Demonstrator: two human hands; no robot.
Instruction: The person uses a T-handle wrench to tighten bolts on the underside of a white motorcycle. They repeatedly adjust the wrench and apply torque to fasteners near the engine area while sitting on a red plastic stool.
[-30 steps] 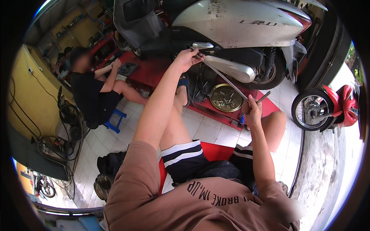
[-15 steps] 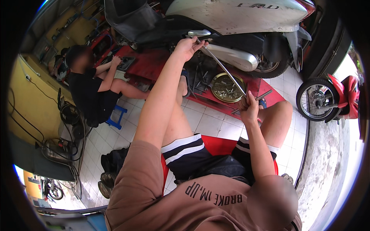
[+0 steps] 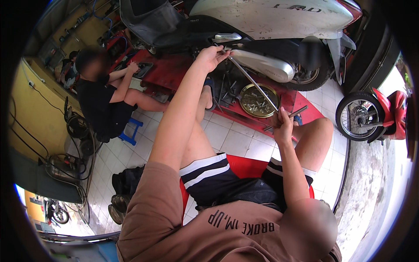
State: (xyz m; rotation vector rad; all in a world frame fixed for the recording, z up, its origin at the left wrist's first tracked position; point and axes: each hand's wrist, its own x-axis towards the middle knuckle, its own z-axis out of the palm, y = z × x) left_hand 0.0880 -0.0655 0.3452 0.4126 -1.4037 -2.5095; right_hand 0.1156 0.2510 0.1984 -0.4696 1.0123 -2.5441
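Observation:
A long T-handle wrench (image 3: pixel 250 78) slants between my two hands, in front of a white and black scooter (image 3: pixel 262 19). My left hand (image 3: pixel 211 58) reaches out to its far end, fingers closed around the shaft beside the silver engine cover (image 3: pixel 268 66). At the near end, my right hand (image 3: pixel 284 125) is closed on the crossbar, which sticks out on both sides. The wrench's tip is too small to make out against the scooter. Beneath the shaft is a round gold-coloured tray (image 3: pixel 252 115) with several small metal parts, apparently bolts.
A red platform (image 3: pixel 304 99) runs under the scooter, with several hand tools (image 3: pixel 226 89) left of the tray. At the left, a person in black (image 3: pixel 99 94) sits on a blue stool (image 3: pixel 132 132). A red motorbike (image 3: pixel 384 114) stands at the right. Cables and hoses (image 3: pixel 83 168) lie along the left wall.
The wrench and both hands hold nearly the same pose. The crossbar at my right hand has turned slightly, and the whole view has shifted a little.

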